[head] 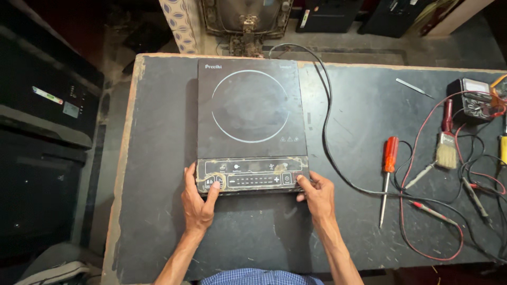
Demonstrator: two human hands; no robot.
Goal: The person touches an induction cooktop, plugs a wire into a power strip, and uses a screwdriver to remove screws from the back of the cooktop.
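Head view: my left hand [199, 203] and right hand [316, 193] clamp the cooktop's [249, 121] near corners (thumbs on its panel); its cord [327, 142] could snag the screwdriver [388, 171].

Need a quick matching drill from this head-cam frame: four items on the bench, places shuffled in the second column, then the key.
Items
1. black flat induction cooktop with white ring
2. red-handled screwdriver
3. small paintbrush with pale bristles
4. black multimeter with red and black leads

Places
A. far right edge of the dark tabletop
B. between the screwdriver and the multimeter
C. right of the black power cord, tip toward the person
D. bench centre, near edge held by left hand and right hand

Pairs: 1-D, 2-C, 3-B, 4-A
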